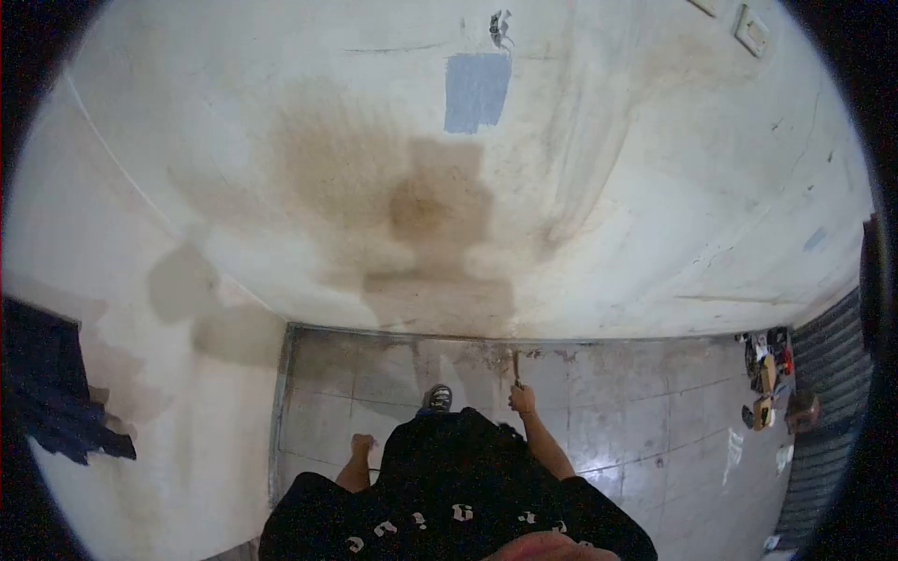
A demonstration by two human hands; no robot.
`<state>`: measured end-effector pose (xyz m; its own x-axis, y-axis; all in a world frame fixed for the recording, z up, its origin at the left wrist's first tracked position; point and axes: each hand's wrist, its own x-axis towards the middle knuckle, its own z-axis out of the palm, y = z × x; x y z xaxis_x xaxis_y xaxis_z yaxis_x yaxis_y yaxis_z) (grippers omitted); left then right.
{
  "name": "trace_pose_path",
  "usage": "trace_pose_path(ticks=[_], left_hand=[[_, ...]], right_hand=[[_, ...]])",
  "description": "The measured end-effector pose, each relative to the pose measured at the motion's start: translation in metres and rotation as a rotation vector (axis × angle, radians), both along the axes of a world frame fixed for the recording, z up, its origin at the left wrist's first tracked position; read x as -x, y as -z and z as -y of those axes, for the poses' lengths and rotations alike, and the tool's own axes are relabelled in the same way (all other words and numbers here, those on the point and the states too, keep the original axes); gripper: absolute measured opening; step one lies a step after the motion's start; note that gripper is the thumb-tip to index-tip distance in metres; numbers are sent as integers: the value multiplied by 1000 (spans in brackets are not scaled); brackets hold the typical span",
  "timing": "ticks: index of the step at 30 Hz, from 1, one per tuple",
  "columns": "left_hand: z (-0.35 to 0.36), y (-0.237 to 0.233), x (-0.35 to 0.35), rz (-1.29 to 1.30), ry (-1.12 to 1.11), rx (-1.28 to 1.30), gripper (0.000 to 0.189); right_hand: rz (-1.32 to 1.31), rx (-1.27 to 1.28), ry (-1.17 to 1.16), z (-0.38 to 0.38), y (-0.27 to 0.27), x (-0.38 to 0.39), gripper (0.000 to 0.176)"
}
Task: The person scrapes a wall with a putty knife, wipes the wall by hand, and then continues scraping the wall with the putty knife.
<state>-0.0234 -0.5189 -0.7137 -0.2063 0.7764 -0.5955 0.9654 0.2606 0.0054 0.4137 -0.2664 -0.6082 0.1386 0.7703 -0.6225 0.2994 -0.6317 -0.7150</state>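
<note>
At the far left, a dark cloth is hanging against the side wall. The tiled floor is running from the foot of that wall across to the right.

The left hand is hanging low beside the person's black shirt, above the tiles, with its fingers curling inward. It is too small in view to tell whether it is gripping anything. Just right of it, a shoe is resting on the floor near the base of the front wall.

The right hand is reaching forward and closing around a thin tool. The tool is pointing up from the fist, and its tip is lying at the line where the floor is meeting the front wall. Its kind is not discernible.

Above, a broad brown stain is spreading over the front wall, with a blue-grey patch sitting higher up. A switch plate is showing at the upper right. At the far right, a small heap of clutter is lying on the floor, well apart from both hands.
</note>
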Motion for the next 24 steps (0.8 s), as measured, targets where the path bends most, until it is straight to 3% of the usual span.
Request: trace_pose_path(ticks=[2, 4, 7, 9, 11, 12, 13, 14, 15, 18, 20, 23, 24], left_hand=[[30, -7, -25, 235, -479, -73, 25], [45, -7, -53, 326, -692, -130, 29], [52, 3, -89, 144, -453, -122, 32], [44, 6, -116, 93, -175, -194, 32], [24, -17, -158, 36, -19, -280, 33], [11, -29, -181, 46, -19, -324, 33], [-2, 1, -191, 133, -172, -299, 34], [-14, 26, -202, 211, -328, -283, 36], [-18, 20, -210, 310, -328, -286, 36], [-10, -42, -240, 548, -325, -298, 36], [-4, -52, -246, 596, -299, -346, 35], [5, -44, -239, 473, -49, -259, 34], [10, -48, -237, 676, -341, -265, 34]], right_hand=[[-51, 11, 104, 29, 24, -40, 26], [-33, 27, 91, 67, 39, -82, 24], [136, -117, -106, 148, 128, -159, 22], [51, 12, 44, 206, 102, -185, 22], [857, -390, -924, 272, 173, -241, 25], [829, -470, -844, 313, 190, -261, 37], [797, -7, -867, 332, 177, -264, 33], [707, 206, -728, 350, 154, -263, 32], [644, 293, -600, 361, 138, -259, 32], [558, 318, -427, 373, 123, -256, 31], [525, 299, -358, 373, 119, -257, 31], [480, 205, -250, 359, 117, -258, 30], [465, 113, -211, 352, 116, -259, 30]])
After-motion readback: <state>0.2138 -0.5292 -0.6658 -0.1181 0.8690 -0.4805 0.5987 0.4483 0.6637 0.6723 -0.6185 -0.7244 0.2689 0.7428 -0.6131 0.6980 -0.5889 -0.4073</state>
